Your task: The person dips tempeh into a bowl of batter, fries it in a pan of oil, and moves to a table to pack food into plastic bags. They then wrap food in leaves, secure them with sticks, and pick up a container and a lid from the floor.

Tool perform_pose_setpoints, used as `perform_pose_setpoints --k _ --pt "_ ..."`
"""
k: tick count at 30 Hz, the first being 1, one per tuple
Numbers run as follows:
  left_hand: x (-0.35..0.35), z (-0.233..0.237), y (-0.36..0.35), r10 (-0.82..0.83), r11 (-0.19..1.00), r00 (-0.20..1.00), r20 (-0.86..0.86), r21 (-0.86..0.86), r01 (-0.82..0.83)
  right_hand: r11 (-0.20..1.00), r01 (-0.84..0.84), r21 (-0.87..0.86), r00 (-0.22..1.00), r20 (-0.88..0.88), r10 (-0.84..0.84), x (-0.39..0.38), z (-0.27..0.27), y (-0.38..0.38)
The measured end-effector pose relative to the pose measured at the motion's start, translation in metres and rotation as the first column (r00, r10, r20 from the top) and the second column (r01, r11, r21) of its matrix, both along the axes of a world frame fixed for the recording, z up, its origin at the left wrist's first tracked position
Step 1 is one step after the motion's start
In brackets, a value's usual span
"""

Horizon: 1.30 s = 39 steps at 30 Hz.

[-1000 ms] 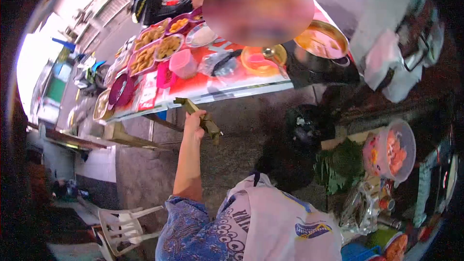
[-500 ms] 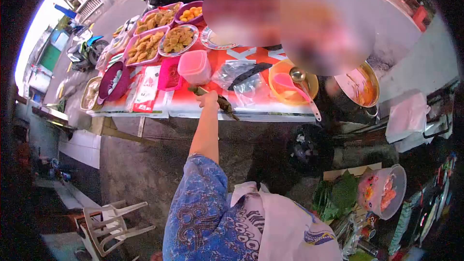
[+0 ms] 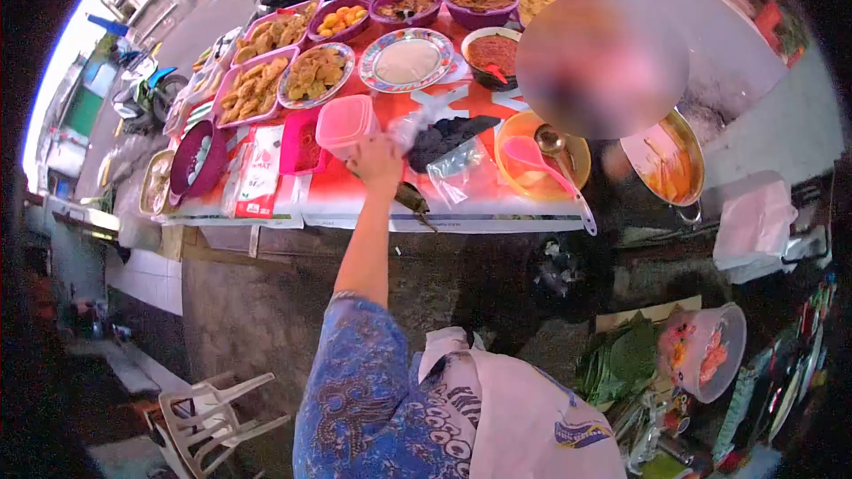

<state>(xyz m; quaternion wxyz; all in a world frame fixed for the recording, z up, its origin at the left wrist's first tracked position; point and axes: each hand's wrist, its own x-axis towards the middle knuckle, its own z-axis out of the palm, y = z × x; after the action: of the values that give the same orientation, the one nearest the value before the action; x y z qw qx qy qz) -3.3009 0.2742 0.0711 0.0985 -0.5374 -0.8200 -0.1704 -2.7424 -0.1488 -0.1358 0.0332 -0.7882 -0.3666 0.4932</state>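
Observation:
My left hand (image 3: 376, 164) reaches out over the red food table (image 3: 355, 179), with its blue patterned sleeve (image 3: 355, 390) low in the picture. The fingers are closed on a green leaf-wrapped parcel (image 3: 412, 200), whose end sticks out below and right of the hand. The hand is at the edge of a clear plastic bag (image 3: 448, 155) of dark food and just right of a pink lidded tub (image 3: 345, 124). My right hand is out of sight.
Trays of fried snacks (image 3: 253, 89), purple bowls (image 3: 401, 4) and a patterned plate (image 3: 406, 60) fill the table's far side. An orange basin with a ladle (image 3: 541, 155) and a wok (image 3: 666, 160) are at right. A white plastic chair (image 3: 213, 408) stands lower left; green leaves (image 3: 626, 359) and a plastic bucket (image 3: 706, 350) lower right. A person stands behind the basin.
My left arm has stretched forward from above the floor to over the table, carrying the leaf parcel up to the plastic bag. The view has swung to show more of the table.

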Motion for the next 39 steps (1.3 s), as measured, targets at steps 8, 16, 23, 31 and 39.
perform_pose_setpoints --k 8,16,23,31,39 --pt "0.007 0.057 0.007 -0.049 0.943 0.972 -0.232 0.309 0.122 0.988 0.067 0.138 0.99 -0.135 -0.048 0.009 -0.076 -0.058" --pt "-0.013 -0.023 0.072 -0.62 0.515 0.771 -0.144 -0.816 0.262 0.93 0.293 0.223 0.945 0.079 -0.317 -0.083 0.058 -0.069" --pt "0.078 -0.002 0.059 -0.507 0.844 0.765 -0.397 -0.049 0.534 0.874 0.468 0.129 0.807 0.341 -0.482 -0.143 0.065 -0.203" --pt "0.345 -0.004 -0.113 -0.969 0.062 0.054 0.241 0.025 0.998 0.584 0.791 0.184 0.551 0.201 -0.81 -0.222 0.038 -0.367" --pt "0.489 0.0 -0.458 -0.697 -0.566 -0.52 0.493 0.066 0.822 0.151 0.943 0.298 0.107 0.158 -0.982 -0.284 0.023 -0.515"
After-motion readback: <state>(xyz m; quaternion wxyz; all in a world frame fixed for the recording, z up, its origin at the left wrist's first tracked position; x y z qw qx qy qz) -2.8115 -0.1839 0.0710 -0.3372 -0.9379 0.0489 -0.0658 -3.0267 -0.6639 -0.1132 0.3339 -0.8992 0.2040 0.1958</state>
